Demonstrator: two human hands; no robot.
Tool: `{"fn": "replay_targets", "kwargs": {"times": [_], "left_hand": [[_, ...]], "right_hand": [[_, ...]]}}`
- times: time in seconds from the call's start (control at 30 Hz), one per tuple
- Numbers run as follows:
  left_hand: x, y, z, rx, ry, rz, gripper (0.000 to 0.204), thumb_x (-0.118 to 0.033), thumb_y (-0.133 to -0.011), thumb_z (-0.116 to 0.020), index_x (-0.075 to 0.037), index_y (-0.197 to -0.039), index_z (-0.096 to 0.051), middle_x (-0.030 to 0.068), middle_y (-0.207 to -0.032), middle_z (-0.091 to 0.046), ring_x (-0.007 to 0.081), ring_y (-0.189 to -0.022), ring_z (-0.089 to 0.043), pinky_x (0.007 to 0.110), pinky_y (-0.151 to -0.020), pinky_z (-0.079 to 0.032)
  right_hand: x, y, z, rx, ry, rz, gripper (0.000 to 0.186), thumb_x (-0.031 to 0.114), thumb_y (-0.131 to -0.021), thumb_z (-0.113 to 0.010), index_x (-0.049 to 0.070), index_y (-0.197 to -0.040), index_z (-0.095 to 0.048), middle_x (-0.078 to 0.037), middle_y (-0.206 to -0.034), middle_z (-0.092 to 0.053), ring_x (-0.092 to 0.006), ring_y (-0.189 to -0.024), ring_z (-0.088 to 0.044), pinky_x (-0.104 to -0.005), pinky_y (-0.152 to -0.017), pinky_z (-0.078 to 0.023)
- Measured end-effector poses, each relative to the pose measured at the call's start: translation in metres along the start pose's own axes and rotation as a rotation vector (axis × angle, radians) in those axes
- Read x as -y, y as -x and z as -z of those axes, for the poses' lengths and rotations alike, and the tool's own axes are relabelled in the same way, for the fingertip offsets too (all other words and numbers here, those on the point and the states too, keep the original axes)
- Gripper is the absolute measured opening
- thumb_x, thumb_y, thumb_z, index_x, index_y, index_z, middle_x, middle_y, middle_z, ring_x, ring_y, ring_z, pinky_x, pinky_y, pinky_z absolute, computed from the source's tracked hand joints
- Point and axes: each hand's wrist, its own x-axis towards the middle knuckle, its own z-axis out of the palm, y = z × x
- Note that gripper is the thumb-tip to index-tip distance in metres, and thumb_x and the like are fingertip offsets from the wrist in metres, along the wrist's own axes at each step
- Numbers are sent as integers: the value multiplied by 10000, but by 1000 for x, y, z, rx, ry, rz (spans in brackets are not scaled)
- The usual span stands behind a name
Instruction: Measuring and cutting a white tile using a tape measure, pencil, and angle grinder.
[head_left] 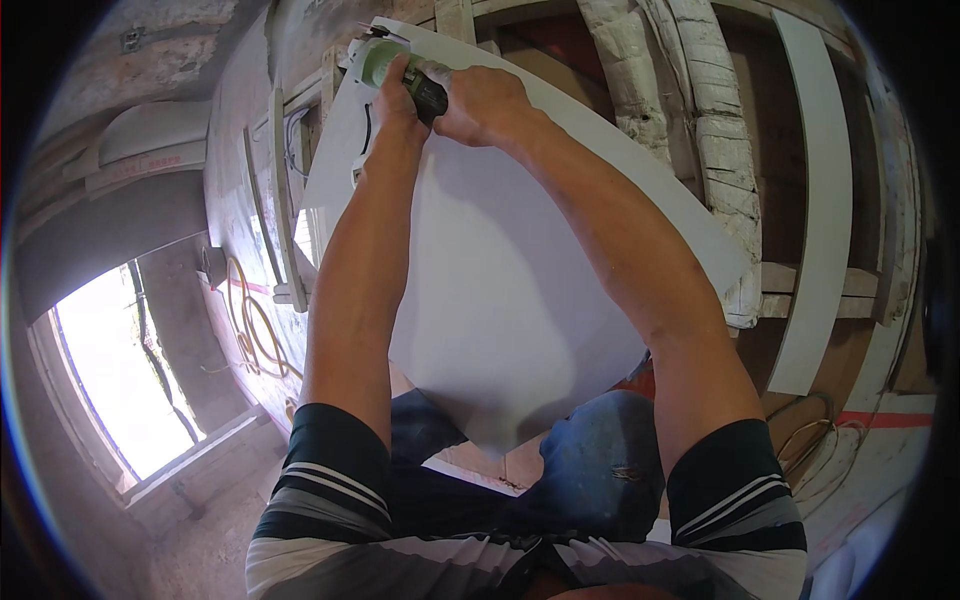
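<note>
Both arms reach forward over a large white board, which slopes across in front of me and has a corner near my knees. At its far left end sits a green and black handheld circular saw, with a pale green housing. My left hand is closed on the near left side of the saw, thumb up against the housing. My right hand wraps the saw's dark body from the right. The blade and its contact with the board cannot be made out.
Rough whitish timbers stand under and beyond the board's right side. A long white strip leans at the right. A yellow hose hangs on the left wall, beside a bright opening. Loose cable lies low at the right.
</note>
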Motion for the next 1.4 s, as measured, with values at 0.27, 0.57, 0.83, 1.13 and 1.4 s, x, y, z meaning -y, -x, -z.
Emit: {"fn": "replay_targets", "kwargs": {"times": [0.27,0.57,0.83,1.13,1.4], "left_hand": [[5,4,0,-7,16,17,321,-194,-815,-667,4,-1039,-549,112,-881,-620,255,-747,-641,399,-686,-555],[10,11,-2,0,19,10,315,-194,-818,-661,4,-1033,-543,109,-888,-618,258,-758,-640,401,-692,-556],[12,18,-3,47,16,40,317,-201,-810,-668,0,-1022,-544,106,-879,-616,255,-754,-637,397,-688,-554],[19,21,-3,27,20,36,318,-203,-805,-678,1,-1015,-553,109,-872,-619,248,-739,-637,390,-679,-553],[25,27,-5,12,18,10,340,-200,-793,-689,13,-1022,-557,115,-887,-624,247,-739,-641,385,-667,-555]], "right_hand": [[-5,5,-2,-17,0,22,428,401,-712,-621,19,-899,-671,-148,-847,-670,-296,-803,-649,-402,-706,-516],[-7,14,-1,-18,-9,14,429,397,-721,-615,21,-921,-668,-150,-858,-670,-291,-819,-648,-396,-716,-514],[-10,23,0,-54,-4,28,417,387,-696,-624,10,-868,-670,-154,-827,-671,-300,-788,-651,-402,-706,-517],[-14,30,-2,-63,-5,12,404,370,-680,-628,4,-845,-668,-163,-814,-670,-301,-774,-653,-408,-693,-519],[-13,44,7,-39,5,5,342,308,-679,-623,25,-863,-676,-155,-847,-673,-298,-810,-653,-404,-712,-521]]}}
